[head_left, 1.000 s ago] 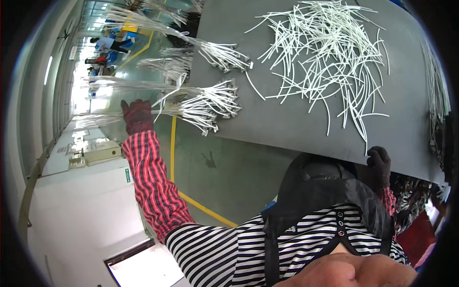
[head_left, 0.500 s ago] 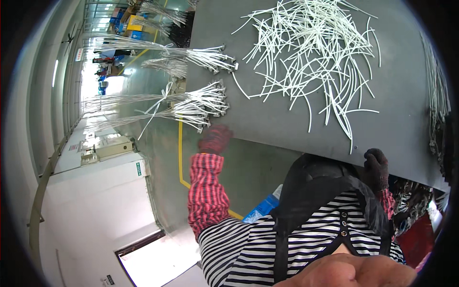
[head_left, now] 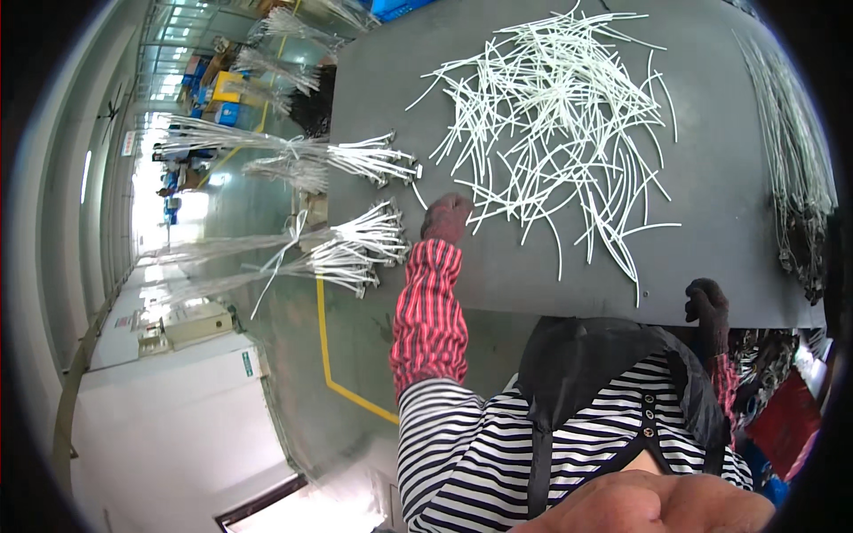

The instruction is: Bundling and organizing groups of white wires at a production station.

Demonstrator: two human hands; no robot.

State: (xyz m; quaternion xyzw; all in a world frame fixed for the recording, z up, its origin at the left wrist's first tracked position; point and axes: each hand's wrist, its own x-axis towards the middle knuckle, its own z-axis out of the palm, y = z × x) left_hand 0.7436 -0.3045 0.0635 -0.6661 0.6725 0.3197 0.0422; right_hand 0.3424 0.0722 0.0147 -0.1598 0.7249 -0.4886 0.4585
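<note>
A loose pile of thin white tubes (head_left: pixel 551 98) is spread over the dark grey table (head_left: pixel 382 84). My left hand (head_left: pixel 447 218), in a dark red glove, is on the table at the pile's left lower edge. Its fingers are curled over the lower part of a single white tube (head_left: pixel 419 195); whether they grip it is hidden. At the near edge on the right is my right hand (head_left: pixel 708 306), in a dark glove, fingers bent with a gap to the thumb and nothing visible in them. Tied wire bundles with white-sleeved ends (head_left: pixel 360 244) lie left of my left hand.
Another tied bundle (head_left: pixel 369 160) lies farther back, both sets overhanging the table's left edge. Grey wires (head_left: pixel 786 178) hang along the right side. A yellow line (head_left: pixel 324 346) marks the green floor at left. A red object (head_left: pixel 786 426) stands low at right.
My left hand has moved from beside the table's left near corner, rightward and onto the tabletop by the loose tube. My right hand stays near the edge. The view has shifted somewhat.
</note>
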